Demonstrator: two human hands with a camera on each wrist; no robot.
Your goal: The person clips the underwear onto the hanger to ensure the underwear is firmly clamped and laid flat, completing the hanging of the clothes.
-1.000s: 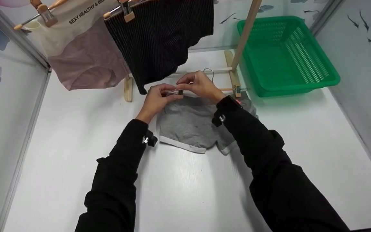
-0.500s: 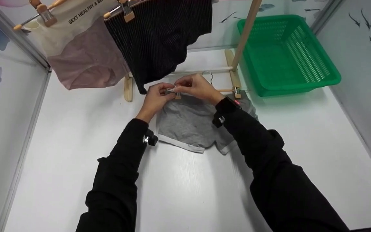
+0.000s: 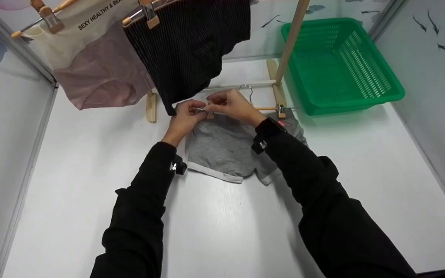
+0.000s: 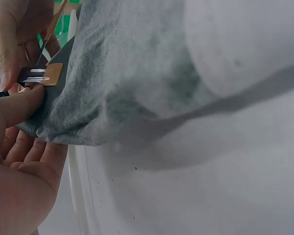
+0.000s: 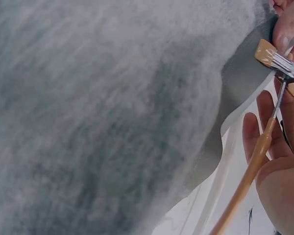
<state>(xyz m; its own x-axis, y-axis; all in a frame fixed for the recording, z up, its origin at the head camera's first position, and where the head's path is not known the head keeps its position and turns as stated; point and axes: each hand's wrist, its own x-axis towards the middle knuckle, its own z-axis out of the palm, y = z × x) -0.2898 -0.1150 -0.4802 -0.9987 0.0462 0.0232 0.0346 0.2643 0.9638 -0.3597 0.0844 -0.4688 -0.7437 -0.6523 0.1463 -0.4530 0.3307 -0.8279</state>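
Grey cotton shorts with white hem trim (image 3: 226,148) lie flat on the white table (image 3: 91,162), mid-scene, just near of the wooden drying rack's base (image 3: 152,108); waistband faces far, leg openings face near. Wooden clip hanger with metal hook (image 3: 263,108) lies along the waistband, long axis running left-right, hook (image 3: 248,89) pointing far. Step in hand, as I read it: clipping the left waistband corner. Right hand (image 3: 230,104) pinches the left wooden clip with metal spring (image 4: 41,76); left hand (image 3: 185,117) pinches the waistband edge at the clip, thumb pressed against the fabric just under it. Right clip (image 3: 281,112) sits at the waistband's right corner; can't tell if it bites fabric. Next move likely needs the fabric edge seated between the clip halves before release, then a check of the right clip. Black ribbed garment (image 3: 191,46) and cream-and-mauve garment (image 3: 95,65) hang far-left; green slotted plastic basket (image 3: 361,92) sits far-right.
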